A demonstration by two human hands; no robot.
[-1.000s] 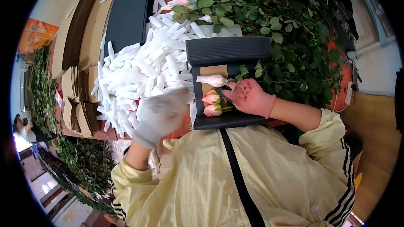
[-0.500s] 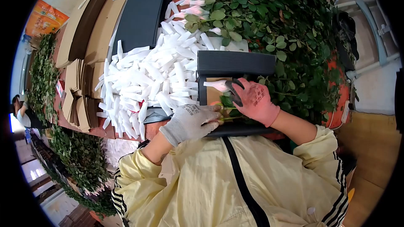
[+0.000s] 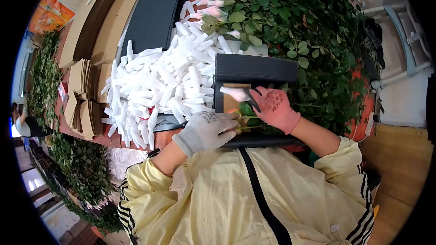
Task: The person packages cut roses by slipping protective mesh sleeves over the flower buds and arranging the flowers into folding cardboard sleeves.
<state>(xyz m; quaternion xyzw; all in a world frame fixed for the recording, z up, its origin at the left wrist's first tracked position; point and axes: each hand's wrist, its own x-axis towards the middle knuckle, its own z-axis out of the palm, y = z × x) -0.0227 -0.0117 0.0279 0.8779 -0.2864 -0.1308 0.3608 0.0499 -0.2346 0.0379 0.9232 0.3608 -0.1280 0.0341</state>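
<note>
My left hand point(image 3: 206, 129), in a grey-white glove, has its fingers closed around a rose point(image 3: 239, 118) whose green and peach-orange head shows at the fingertips. My right hand point(image 3: 272, 109) wears a pink glove with dark fingertips. Those fingertips pinch the base of a pinkish rose bud in a white mesh sleeve point(image 3: 235, 92), which points left. Beneath both hands lies a brown cardboard piece point(image 3: 230, 102) in a black corrugated box point(image 3: 254, 67). Green stems run between the hands; parts are hidden by the gloves.
White mesh sleeves point(image 3: 159, 84) lie heaped left of the box. Leafy rose stems point(image 3: 299, 27) cover the right and back of the table. Black sheets point(image 3: 152, 13) and cardboard strips point(image 3: 86, 22) are stacked at the left. A person point(image 3: 22, 122) is at the far left edge.
The dark fingertips of my right hand have closed in at the base of the sleeved bud. My left hand stays nearly in place. The view shifts slightly.
</note>
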